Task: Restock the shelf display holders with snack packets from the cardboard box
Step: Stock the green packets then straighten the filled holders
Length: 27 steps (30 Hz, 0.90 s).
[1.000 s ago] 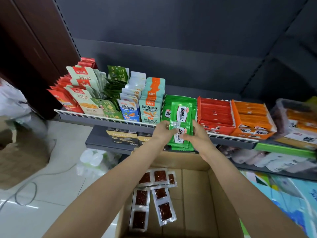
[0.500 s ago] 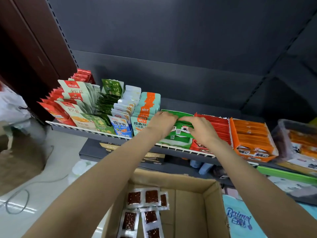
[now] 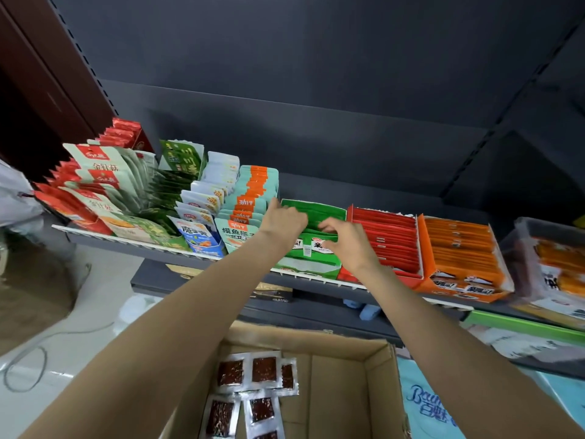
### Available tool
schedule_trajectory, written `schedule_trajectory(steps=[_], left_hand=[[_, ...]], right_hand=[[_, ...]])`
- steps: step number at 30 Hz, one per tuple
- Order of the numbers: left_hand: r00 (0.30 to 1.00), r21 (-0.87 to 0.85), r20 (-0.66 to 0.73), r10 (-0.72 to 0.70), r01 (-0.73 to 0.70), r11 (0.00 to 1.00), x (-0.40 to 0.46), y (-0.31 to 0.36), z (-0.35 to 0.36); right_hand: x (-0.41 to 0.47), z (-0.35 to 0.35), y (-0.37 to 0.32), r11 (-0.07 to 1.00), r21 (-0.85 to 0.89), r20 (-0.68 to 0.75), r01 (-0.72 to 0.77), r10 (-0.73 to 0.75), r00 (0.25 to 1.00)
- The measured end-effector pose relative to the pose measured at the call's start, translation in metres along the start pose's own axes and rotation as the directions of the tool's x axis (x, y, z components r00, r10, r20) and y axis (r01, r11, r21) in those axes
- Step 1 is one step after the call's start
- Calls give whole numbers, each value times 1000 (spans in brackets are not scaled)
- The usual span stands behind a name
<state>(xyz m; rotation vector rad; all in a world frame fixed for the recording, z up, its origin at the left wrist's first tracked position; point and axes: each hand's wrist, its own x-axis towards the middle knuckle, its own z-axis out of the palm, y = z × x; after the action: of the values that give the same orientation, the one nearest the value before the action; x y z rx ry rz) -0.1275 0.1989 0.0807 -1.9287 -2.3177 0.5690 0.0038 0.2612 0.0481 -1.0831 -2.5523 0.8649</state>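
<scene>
**Green packets being seated in green holder**

Green packets [image 3: 311,245]: flat, glossy foil sachets, set in the green holder [image 3: 319,208] on the shelf [image 3: 177,251], between the teal packs [image 3: 250,210] and the red holder [image 3: 387,236]. The left hand [image 3: 285,218] is curled over the stack's left end, the right hand [image 3: 343,237] over its right; fingertips are pressed or pinched on the packets, though which cannot be told. The stack is best pushed back evenly from both ends, edges squared, labels kept forward. Slippery film is judged liable to fan out. Box [image 3: 376,394]: matte corrugated cardboard, below the shelf, with clear-windowed silver sachets [image 3: 253,375] left inside.
</scene>
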Motion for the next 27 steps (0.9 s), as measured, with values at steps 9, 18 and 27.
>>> schedule_trajectory(steps=[9, 18, 27], left_hand=[[991, -35, -80, 106, -110, 993, -10, 7, 16], [908, -389, -411, 78, -252, 886, -78, 11, 50], [970, -465, 100, 223, -152, 872, -159, 38, 120]], right_hand=[[-4, 19, -1, 931, -366, 72, 9, 19, 997], [-70, 29, -21, 996, -87, -134, -4, -8, 991], [-162, 115, -34, 989, -103, 162, -102, 118, 980]])
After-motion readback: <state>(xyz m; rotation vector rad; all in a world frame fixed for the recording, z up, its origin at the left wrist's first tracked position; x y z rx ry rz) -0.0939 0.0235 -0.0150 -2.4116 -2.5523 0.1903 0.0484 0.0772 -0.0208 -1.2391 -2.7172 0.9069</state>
